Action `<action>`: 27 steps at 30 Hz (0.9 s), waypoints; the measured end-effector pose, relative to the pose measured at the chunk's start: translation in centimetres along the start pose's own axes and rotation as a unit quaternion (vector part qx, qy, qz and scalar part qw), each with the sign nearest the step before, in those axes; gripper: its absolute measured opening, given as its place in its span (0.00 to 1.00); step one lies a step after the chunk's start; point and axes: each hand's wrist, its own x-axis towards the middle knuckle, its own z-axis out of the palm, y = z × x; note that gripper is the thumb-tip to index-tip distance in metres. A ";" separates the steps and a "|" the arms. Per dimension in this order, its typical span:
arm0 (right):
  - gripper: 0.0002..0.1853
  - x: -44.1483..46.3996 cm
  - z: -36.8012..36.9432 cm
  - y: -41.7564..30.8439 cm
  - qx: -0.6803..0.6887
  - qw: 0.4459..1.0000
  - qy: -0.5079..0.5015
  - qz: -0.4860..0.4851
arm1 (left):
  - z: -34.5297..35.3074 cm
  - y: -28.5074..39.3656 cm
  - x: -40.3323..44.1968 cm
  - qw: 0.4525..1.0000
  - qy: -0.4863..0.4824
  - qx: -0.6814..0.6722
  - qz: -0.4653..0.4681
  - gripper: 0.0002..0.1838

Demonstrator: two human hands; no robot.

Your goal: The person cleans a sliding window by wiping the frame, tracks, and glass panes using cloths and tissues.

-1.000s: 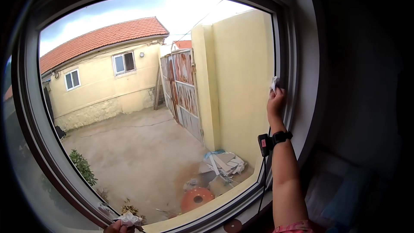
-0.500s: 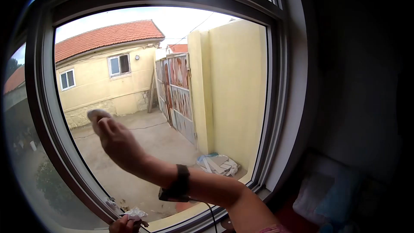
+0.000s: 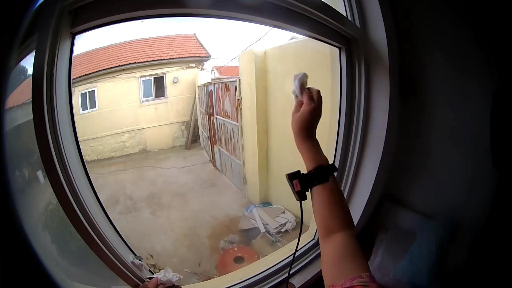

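The right hand (image 3: 308,112) is raised in front of the window pane (image 3: 160,192), toward its right side, with the fingers bent and closed around a folded white cloth (image 3: 300,82). The cloth pokes out above the thumb and fingertips, and the far yellow wall (image 3: 282,154) shows through the glass behind it; whether it presses on the glass, I cannot tell. The right forearm rises from the near right, out of a pink patterned sleeve (image 3: 354,281). A black strap (image 3: 321,174) circles the wrist and carries a small dark box (image 3: 296,185) on its left side, from which a thin cable (image 3: 300,229) hangs down.

At the near left, only a little of the left hand (image 3: 152,284) shows, its fingers touching a crumpled white wad (image 3: 167,276) beside the lower left part of the window frame (image 3: 74,208). The rest is cut off, so I cannot tell how far closed this hand is.

Outside, a round orange-red object (image 3: 226,262) with a dark centre lies near the sill, with a heap of debris (image 3: 269,218) just beyond. A rusty gate (image 3: 228,128) and a tile-roofed building (image 3: 122,112) stand farther off
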 end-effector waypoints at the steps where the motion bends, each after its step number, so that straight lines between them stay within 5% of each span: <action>1: 0.17 -0.5 -0.1 3.9 -0.030 0.997 -0.016 0.064 | -0.3 0.2 -0.1 1.000 -0.002 0.004 -0.001 0.09; 5: 0.08 -5.0 -0.8 17.7 -0.161 0.974 -0.023 0.158 | -0.9 0.4 0.8 0.995 0.075 0.060 -0.013 0.10; 7: 0.09 -5.7 -0.8 19.4 -0.164 0.976 -0.021 0.141 | -1.5 0.4 1.0 0.997 0.057 0.058 -0.009 0.11; 9: 0.09 -4.6 -1.1 18.9 -0.174 0.952 -0.089 0.237 | 0.6 0.5 -0.4 0.997 0.047 -0.015 -0.054 0.10; 10: 0.08 -3.7 -1.5 16.7 -0.164 0.952 -0.096 0.239 | 1.1 0.6 -1.0 0.991 0.038 -0.087 -0.089 0.09; 12: 0.10 -2.1 -1.6 8.4 -0.171 0.966 -0.073 0.180 | 0.7 1.0 -1.0 0.996 0.034 -0.019 -0.080 0.09; 14: 0.13 -1.7 -1.4 -0.9 -0.045 0.990 -0.053 0.120 | 0.9 0.8 -1.0 0.990 0.118 0.060 -0.055 0.10; 17: 0.17 -1.3 -2.6 -15.3 0.087 0.991 -0.097 -0.009 | 1.1 0.7 -1.0 0.992 0.097 0.077 -0.025 0.11; 19: 0.13 -3.9 -2.3 -24.0 0.193 0.972 -0.101 -0.088 | 1.6 0.7 -1.0 0.997 0.068 0.028 -0.033 0.12; 21: 0.16 -7.2 -3.0 -31.7 0.424 0.872 -0.227 -0.092 | 0.9 0.4 -0.9 0.998 0.061 0.014 -0.020 0.12; 23: 0.17 -10.4 -3.6 -36.1 0.529 0.789 -0.272 -0.150 | 1.0 0.5 -1.5 0.999 0.024 0.025 -0.016 0.12; 24: 0.11 -10.2 -4.1 -36.7 0.520 0.827 -0.135 -0.167 | 0.7 0.5 -1.4 0.999 0.022 0.028 -0.014 0.12; 26: 0.13 -9.0 -3.7 -34.5 0.455 0.844 -0.166 -0.231 | 0.4 0.1 -0.6 0.999 0.045 0.006 -0.027 0.12; 27: 0.15 -8.6 -2.9 -32.6 0.441 0.857 -0.154 -0.218 | 0.7 0.3 -0.8 0.993 0.064 0.099 0.014 0.11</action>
